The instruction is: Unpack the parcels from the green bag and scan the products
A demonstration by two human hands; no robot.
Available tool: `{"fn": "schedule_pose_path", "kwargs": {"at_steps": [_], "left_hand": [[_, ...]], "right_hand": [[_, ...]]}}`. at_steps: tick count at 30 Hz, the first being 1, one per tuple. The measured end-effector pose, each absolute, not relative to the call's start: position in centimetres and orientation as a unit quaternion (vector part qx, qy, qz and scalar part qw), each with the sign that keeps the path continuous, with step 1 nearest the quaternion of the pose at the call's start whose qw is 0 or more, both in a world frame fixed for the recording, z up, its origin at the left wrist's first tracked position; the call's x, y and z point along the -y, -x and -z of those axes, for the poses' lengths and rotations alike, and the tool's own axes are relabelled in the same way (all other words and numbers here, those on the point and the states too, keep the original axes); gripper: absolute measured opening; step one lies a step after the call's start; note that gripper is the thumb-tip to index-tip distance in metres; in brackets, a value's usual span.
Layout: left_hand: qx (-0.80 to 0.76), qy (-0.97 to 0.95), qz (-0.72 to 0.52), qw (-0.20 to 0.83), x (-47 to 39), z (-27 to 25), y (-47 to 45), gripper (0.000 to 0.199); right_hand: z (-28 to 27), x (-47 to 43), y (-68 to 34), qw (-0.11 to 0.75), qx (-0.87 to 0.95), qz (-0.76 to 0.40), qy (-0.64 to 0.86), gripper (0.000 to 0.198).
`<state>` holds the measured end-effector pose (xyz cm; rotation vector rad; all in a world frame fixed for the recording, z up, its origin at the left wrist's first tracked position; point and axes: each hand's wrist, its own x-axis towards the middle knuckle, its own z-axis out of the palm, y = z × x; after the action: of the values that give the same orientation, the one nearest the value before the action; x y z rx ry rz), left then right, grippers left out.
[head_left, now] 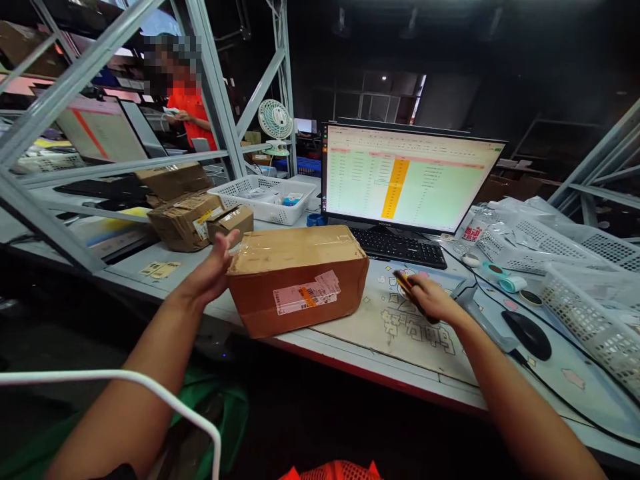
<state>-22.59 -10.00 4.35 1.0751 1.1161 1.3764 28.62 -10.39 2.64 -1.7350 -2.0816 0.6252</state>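
A taped brown cardboard box (pixel 300 287) stands at the table's front edge, with a white and orange shipping label (pixel 307 293) on the side facing me. My left hand (pixel 209 272) is at the box's left end, its fingers stretched out and grasping nothing; whether the palm touches the cardboard I cannot tell. To the right of the box, my right hand (pixel 431 297) is wrapped round a box cutter (pixel 404 283), slim and dark with an orange-yellow part. The hand is low over the printed desk mat (pixel 360 327), and its fingers partly hide the tool.
Behind the box are a monitor (pixel 400 173) and keyboard (pixel 400 248). A scanner (pixel 483 319), mouse (pixel 526 333) and white baskets (pixel 590 313) occupy the right. Smaller cartons (pixel 183 223) and a white basket (pixel 260 200) stand back left, by metal framing (pixel 215 87). Beyond is a person in orange (pixel 187 110).
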Motion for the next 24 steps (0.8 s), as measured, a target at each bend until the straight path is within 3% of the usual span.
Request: {"fn": "schedule_pose_path", "kwargs": {"at_steps": [3,5,9,13,24], "left_hand": [[-0.477,-0.368,-0.608,0.517,9.6,-5.3,19.8,0.079],[-0.466,-0.357,-0.638,0.498,9.5,-5.2,18.9,0.065],[-0.417,-0.374,-0.697,0.448,10.3,-4.3,18.5,0.064],[-0.409,-0.378,-0.705,0.439,10.9,-3.9,18.3,0.062],[-0.408,-0.364,-0.698,0.461,8.8,-3.8,17.9,0.053]], "right_hand": [[-6.1,8.0,-25.9,0.262,0.704,-0.322,0.577,0.019],[-8.2,6.4,-23.7,0.271,0.711,-0.322,0.563,0.028],[-11.1,4.3,-20.2,0.218,0.745,-0.282,0.564,0.047],[-12.4,4.2,-19.0,0.179,0.770,-0.233,0.566,0.049],[-13.4,5.6,-20.6,0.118,0.768,-0.257,0.574,0.053]]}}
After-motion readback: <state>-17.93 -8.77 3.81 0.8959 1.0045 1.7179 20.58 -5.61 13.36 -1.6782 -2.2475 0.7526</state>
